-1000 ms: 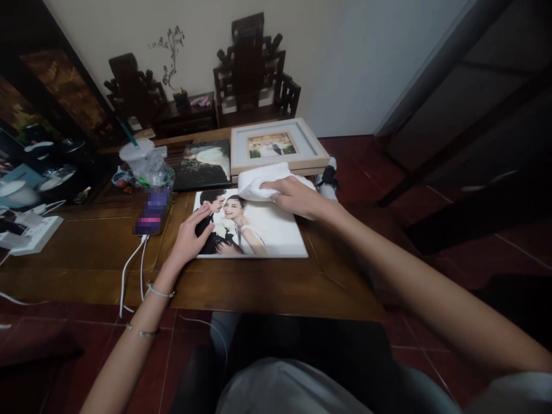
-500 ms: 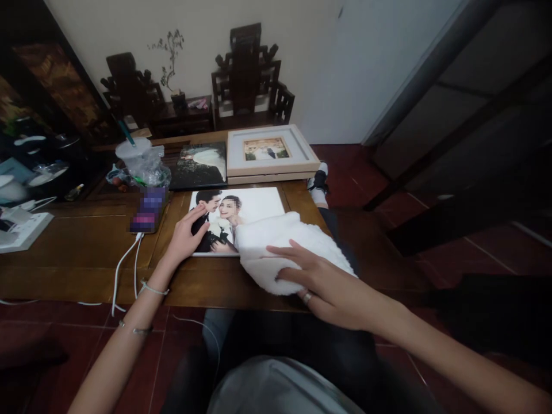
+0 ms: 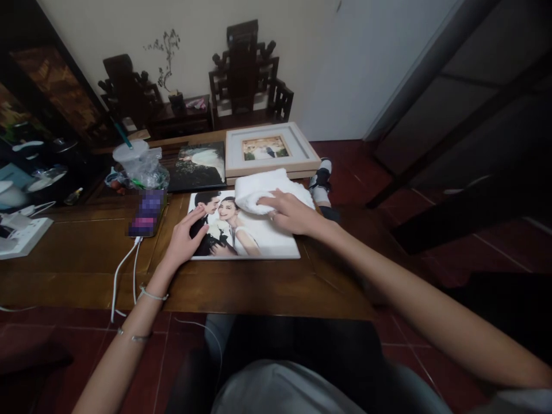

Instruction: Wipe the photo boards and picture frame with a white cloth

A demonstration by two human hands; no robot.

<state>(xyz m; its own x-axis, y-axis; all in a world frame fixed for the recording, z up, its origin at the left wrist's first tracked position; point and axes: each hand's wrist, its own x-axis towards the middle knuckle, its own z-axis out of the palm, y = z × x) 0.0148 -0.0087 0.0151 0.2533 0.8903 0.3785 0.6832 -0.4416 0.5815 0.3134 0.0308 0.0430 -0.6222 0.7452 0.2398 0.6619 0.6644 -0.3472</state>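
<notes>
Clutching white towel (image 3: 256, 187), right hand (image 3: 294, 214) covers far right corner of photo (image 3: 276, 238); left hand (image 3: 184, 238), spread, rests on the photo's left side.

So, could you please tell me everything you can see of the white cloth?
The cloth is white and thick-looking, with a fluffy, towel-like surface and no visible pattern. It is folded and bunched rather than spread flat, its edges rounded and rumpled. It covers the far right corner of the photo, held under the right hand, whose fingers sink into its folds. Whether it touches the frame behind is unclear.
</notes>
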